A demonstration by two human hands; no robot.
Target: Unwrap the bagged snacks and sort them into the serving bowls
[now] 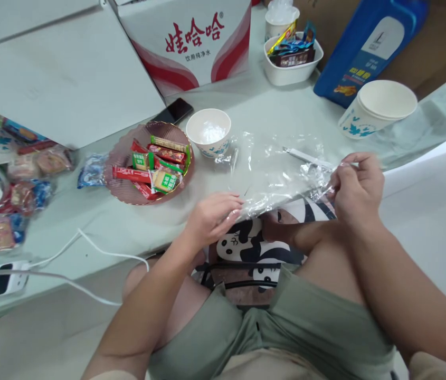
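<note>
A clear, crinkled plastic bag [264,169] is spread over the near edge of the table between my hands. At its near left corner, my left hand [212,217] has its fingers stretched forward and the bag's edge between fingers and thumb. The bag's bunched right end is pinched in my right hand [359,184]. Across the bag lies a slim white stick-like tool [310,157] with a metallic tip; its other end reaches my right fingers, and I cannot tell whether they grip it. Just beyond the bag's left side stands a paper cup [209,132] with clear, shiny material inside.
Left of the cup is a pink scalloped plate [123,195] of wrapped snacks, with a phone [175,111] behind. Stacked paper cups [377,108], a blue bottle [365,53] and a white tub [292,74] stand at right. A white cable [104,250] crosses the front left edge.
</note>
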